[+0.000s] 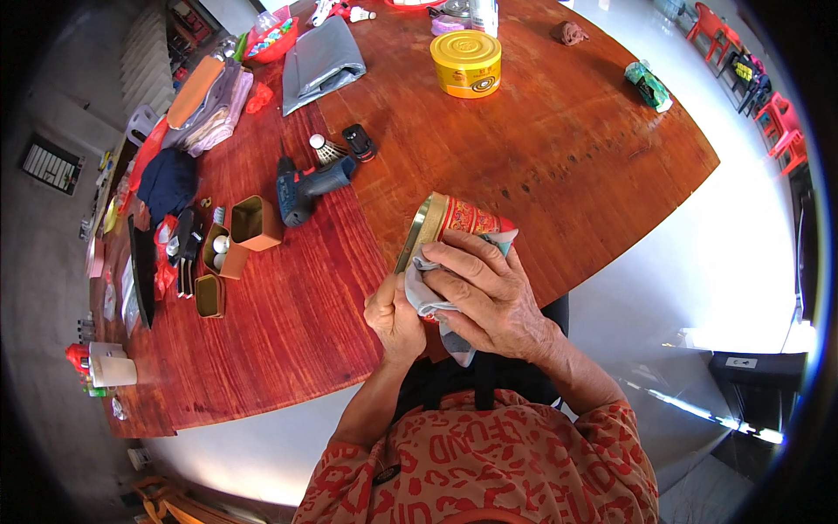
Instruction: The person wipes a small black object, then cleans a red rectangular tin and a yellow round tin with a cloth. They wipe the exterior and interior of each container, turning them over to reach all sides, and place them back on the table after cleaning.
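A red and gold tin [463, 216] is tilted on its side above the table's near edge, its metal rim facing left. My left hand [397, 321] is closed on the tin's lower rim, thumb up along it. My right hand [493, 301] presses a pale grey cloth [422, 292] against the tin's side, fingers bent over it. Part of the cloth hangs below the palm, and a teal and red patch shows by the tin's far end. My hands hide much of the tin's lower side.
On the wooden table [288, 349], a cordless drill [301, 190], a shuttlecock [327, 148] and a black battery [359, 142] lie beyond my hands. Brown open boxes [255, 224] stand to the left. A yellow tub [466, 65] and a green crumpled packet [647, 86] sit farther off.
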{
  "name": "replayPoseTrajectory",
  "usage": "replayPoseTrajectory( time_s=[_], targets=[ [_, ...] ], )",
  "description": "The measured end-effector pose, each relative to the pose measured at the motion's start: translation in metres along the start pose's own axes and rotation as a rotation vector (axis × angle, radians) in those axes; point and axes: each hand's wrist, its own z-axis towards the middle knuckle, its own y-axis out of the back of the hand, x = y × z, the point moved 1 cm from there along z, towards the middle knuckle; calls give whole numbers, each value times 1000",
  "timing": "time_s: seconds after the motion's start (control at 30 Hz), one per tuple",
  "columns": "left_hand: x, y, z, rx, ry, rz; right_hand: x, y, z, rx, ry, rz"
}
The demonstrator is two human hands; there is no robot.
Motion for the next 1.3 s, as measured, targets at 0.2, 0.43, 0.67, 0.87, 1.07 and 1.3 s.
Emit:
replayPoseTrajectory(
  time_s=[0.2, 0.43, 0.67, 0.87, 1.07, 1.3],
  targets=[
    [-5, 12, -5, 129, 15, -34, -25, 12, 19, -32, -70, -48],
    [-41, 26, 5, 294, 34, 180, -17, 15, 14, -47, -146, -9],
    [-56, 35, 5, 328, 78, 414, 27, 6, 0, -95, 7, -145],
    [-47, 43, -7, 220, 19, 401, 4, 27, 13, 34, -167, 281],
    [-36, 42, -11, 160, -15, 356, -37, 9, 3, 21, -416, 641],
    [-24, 48, -11, 178, -44, 361, 0, 25, 12, 113, 59, 308]
  ],
)
